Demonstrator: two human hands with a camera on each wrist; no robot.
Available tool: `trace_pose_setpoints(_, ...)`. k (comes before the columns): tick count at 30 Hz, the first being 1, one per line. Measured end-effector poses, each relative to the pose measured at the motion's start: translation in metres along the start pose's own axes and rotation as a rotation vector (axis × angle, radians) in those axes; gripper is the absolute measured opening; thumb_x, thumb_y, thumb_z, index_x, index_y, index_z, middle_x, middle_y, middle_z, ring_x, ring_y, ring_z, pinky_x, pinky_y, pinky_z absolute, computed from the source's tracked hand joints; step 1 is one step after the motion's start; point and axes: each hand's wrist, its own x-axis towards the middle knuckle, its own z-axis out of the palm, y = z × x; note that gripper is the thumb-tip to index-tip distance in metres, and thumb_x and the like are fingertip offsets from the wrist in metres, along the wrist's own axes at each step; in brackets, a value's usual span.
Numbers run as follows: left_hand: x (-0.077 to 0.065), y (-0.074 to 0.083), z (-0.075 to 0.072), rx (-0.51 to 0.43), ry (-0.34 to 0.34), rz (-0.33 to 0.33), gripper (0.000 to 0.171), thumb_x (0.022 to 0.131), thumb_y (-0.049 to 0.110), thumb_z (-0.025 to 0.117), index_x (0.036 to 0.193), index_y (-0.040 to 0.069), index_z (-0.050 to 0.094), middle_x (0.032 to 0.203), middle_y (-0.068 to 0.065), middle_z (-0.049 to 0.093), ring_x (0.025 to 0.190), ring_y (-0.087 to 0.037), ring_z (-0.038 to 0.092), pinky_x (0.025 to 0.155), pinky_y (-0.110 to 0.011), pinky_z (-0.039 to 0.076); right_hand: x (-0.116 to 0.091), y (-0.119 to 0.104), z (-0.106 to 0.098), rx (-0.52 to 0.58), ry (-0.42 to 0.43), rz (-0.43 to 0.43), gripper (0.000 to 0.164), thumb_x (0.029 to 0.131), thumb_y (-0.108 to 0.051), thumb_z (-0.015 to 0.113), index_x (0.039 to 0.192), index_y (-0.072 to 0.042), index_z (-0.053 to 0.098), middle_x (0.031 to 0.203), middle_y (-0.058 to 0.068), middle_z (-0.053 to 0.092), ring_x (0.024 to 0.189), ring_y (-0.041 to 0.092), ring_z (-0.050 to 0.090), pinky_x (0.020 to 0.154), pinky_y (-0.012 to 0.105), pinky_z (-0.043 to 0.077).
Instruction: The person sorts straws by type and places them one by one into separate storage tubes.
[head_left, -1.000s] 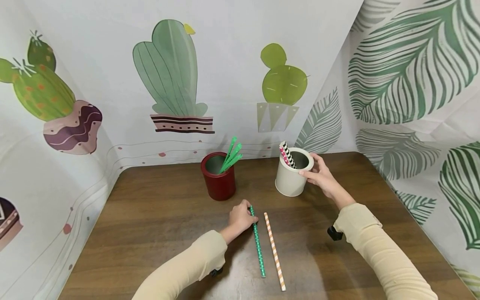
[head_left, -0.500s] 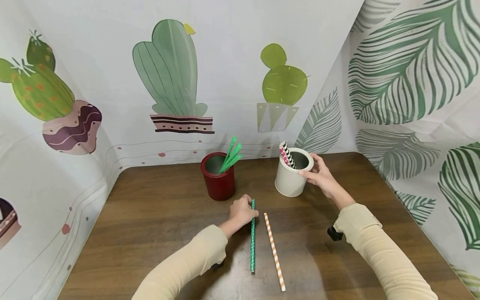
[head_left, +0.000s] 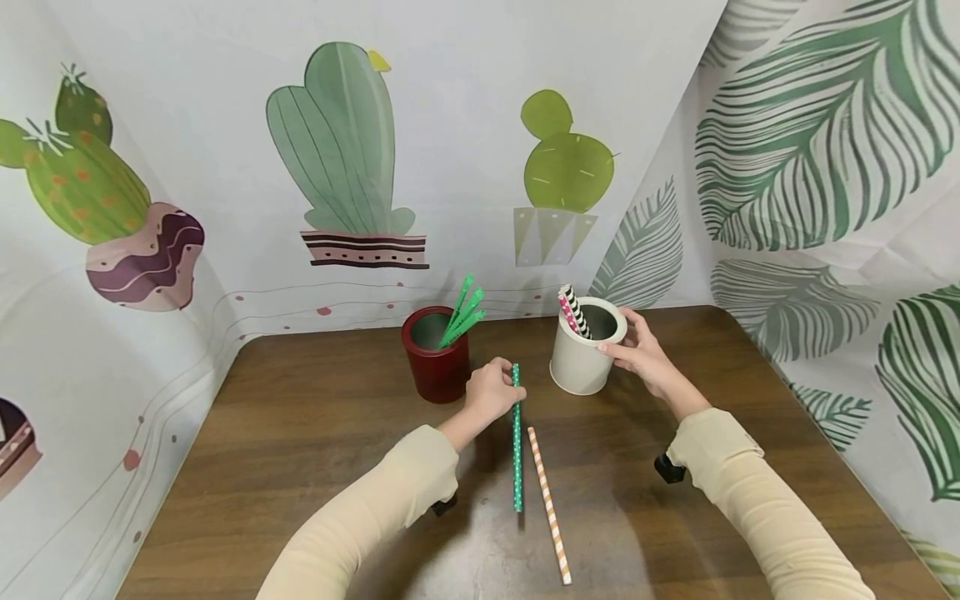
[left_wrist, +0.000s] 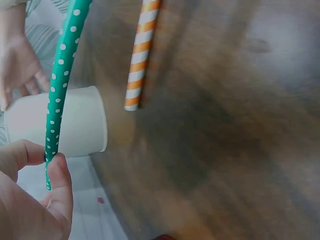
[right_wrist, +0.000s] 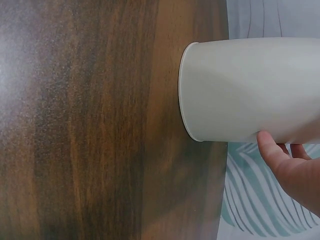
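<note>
My left hand (head_left: 491,392) pinches a green paper straw (head_left: 517,458) with white dots near its far end, between thumb and fingers. In the left wrist view the straw (left_wrist: 59,87) rises over the tabletop. My right hand (head_left: 641,354) holds the upper right side of a white can (head_left: 577,368), thumb at the front and fingers round the back. In the right wrist view the thumb lies against the can's wall (right_wrist: 235,90). Inside the can lean a black-and-white striped straw (head_left: 576,308) and a pink dotted one. An orange-and-white striped straw (head_left: 549,504) lies on the table.
A dark red can (head_left: 441,371) with several green straws (head_left: 463,318) in it stands left of the white can. Both cans are near the back edge of the brown wooden table (head_left: 315,417). Behind it hangs a cloth (head_left: 465,150) printed with cacti and leaves.
My left hand has moved forward with the green dotted straw, which was lying slanted beside the orange one and now points straight away from me. The right hand and white can have stayed put.
</note>
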Motion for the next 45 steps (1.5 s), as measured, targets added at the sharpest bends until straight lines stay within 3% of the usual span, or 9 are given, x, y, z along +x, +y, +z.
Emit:
trace_pose_setpoints(8, 0.014, 0.025, -0.016, -0.018, 0.041, 0.024, 0.039, 0.072, 0.025, 0.069, 0.106, 0.008, 0.059, 0.080, 0.001, 0.064, 0.074, -0.014, 0.057, 0.061, -0.024, 0.041, -0.003, -0.004, 0.002, 0.004, 0.002, -0.003, 0.078, 0.082, -0.012, 0.060, 0.139, -0.015, 0.006, 0.143, 0.018, 0.017, 0.117, 0.024, 0.033, 0.096, 0.053, 0.031)
trace_pose_setpoints(20, 0.035, 0.063, -0.037, -0.117, 0.098, 0.003, 0.043, 0.074, 0.024, 0.067, 0.113, 0.012, 0.056, 0.088, 0.002, 0.064, 0.081, -0.016, 0.057, 0.068, -0.028, 0.043, -0.004, -0.007, 0.003, 0.019, 0.004, 0.011, 0.077, 0.083, -0.008, 0.058, 0.139, -0.014, 0.006, 0.144, 0.018, 0.017, 0.117, 0.023, 0.034, 0.094, 0.051, 0.032)
trace_pose_setpoints(27, 0.045, 0.076, -0.047, -0.248, 0.181, 0.030, 0.042, 0.075, 0.022, 0.065, 0.114, 0.012, 0.054, 0.095, 0.000, 0.063, 0.087, -0.017, 0.058, 0.073, -0.029, 0.043, -0.017, -0.024, 0.011, 0.000, -0.002, 0.008, 0.076, 0.083, -0.008, 0.056, 0.139, -0.010, 0.005, 0.143, 0.020, 0.017, 0.112, 0.020, 0.036, 0.097, 0.053, 0.029)
trace_pose_setpoints(32, 0.051, 0.086, -0.058, -0.325, 0.252, 0.052, 0.042, 0.076, 0.022, 0.063, 0.116, 0.012, 0.053, 0.097, 0.000, 0.064, 0.087, -0.017, 0.059, 0.071, -0.028, 0.044, -0.013, -0.019, 0.008, 0.007, -0.003, 0.008, 0.077, 0.083, -0.008, 0.057, 0.139, -0.012, 0.005, 0.142, 0.019, 0.017, 0.110, 0.018, 0.037, 0.096, 0.053, 0.030)
trace_pose_setpoints(35, 0.054, 0.092, -0.065, -0.360, 0.290, 0.050, 0.042, 0.077, 0.021, 0.062, 0.117, 0.012, 0.052, 0.097, 0.000, 0.064, 0.083, -0.018, 0.058, 0.068, -0.027, 0.043, -0.007, -0.010, 0.004, 0.010, -0.001, 0.010, 0.078, 0.083, -0.009, 0.058, 0.140, -0.014, 0.005, 0.143, 0.018, 0.016, 0.115, 0.023, 0.035, 0.096, 0.053, 0.030)
trace_pose_setpoints(39, 0.057, 0.100, -0.072, -0.403, 0.343, 0.049, 0.044, 0.077, 0.020, 0.061, 0.119, 0.014, 0.051, 0.095, 0.000, 0.065, 0.066, -0.016, 0.053, 0.057, -0.024, 0.039, -0.002, -0.002, 0.000, 0.005, 0.002, 0.009, 0.079, 0.083, -0.011, 0.059, 0.140, -0.017, 0.005, 0.144, 0.017, 0.016, 0.117, 0.025, 0.034, 0.096, 0.053, 0.031)
trace_pose_setpoints(43, 0.059, 0.105, -0.076, -0.447, 0.397, 0.061, 0.043, 0.079, 0.020, 0.060, 0.121, 0.015, 0.049, 0.095, 0.001, 0.064, 0.051, -0.013, 0.042, 0.049, -0.022, 0.034, 0.000, 0.001, -0.001, -0.010, 0.004, -0.001, 0.079, 0.082, -0.014, 0.061, 0.139, -0.017, 0.007, 0.143, 0.017, 0.017, 0.113, 0.021, 0.037, 0.095, 0.052, 0.032)
trace_pose_setpoints(45, 0.059, 0.107, -0.077, -0.466, 0.428, 0.071, 0.043, 0.079, 0.020, 0.059, 0.120, 0.016, 0.048, 0.096, 0.002, 0.064, 0.050, -0.012, 0.043, 0.050, -0.021, 0.034, 0.000, 0.001, -0.001, -0.011, 0.005, -0.002, 0.079, 0.082, -0.014, 0.061, 0.139, -0.017, 0.007, 0.143, 0.017, 0.018, 0.110, 0.018, 0.038, 0.094, 0.051, 0.033)
